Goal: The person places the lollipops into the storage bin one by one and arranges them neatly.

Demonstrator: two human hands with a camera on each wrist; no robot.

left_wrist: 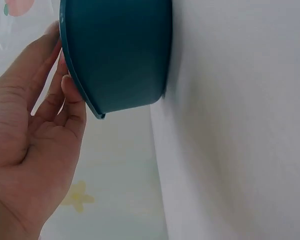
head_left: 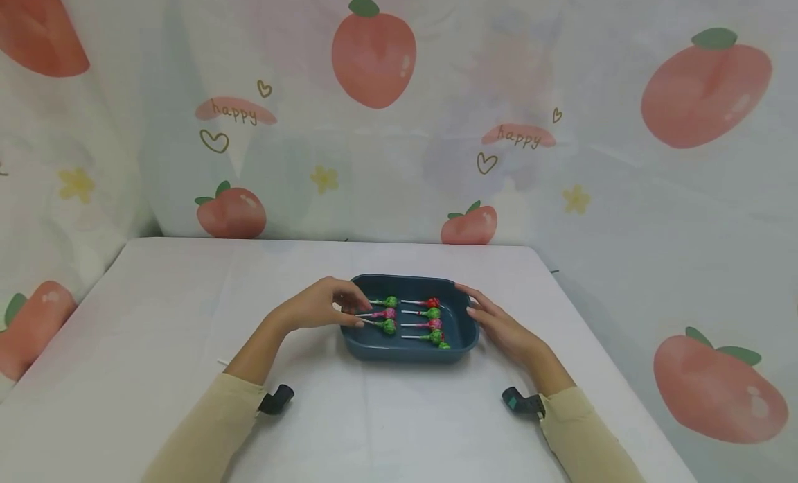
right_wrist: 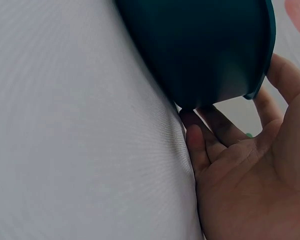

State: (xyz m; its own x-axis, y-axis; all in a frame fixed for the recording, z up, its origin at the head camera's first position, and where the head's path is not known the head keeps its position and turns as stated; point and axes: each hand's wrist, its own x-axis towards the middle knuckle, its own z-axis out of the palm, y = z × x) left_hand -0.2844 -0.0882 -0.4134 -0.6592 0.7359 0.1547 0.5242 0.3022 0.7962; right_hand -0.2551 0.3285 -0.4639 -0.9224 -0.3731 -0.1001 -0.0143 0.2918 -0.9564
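A dark teal tray holds several lollipops lying in two columns, their white sticks pointing left. My left hand reaches over the tray's left end. Its thumb tip is right at the stick of the nearest green lollipop in the left column. Across a small gap, the fingertips lie over the stick of a pink lollipop. The left wrist view hides those fingertips behind the rim. My right hand rests against the tray's right end, thumb at the rim, with extended fingers spread along the outer wall.
White cloth covers the table. A thin white stick shows beside the left forearm. Behind the table hangs a curtain printed with peaches. Each wrist carries a black camera, one at the left cuff, one at the right.
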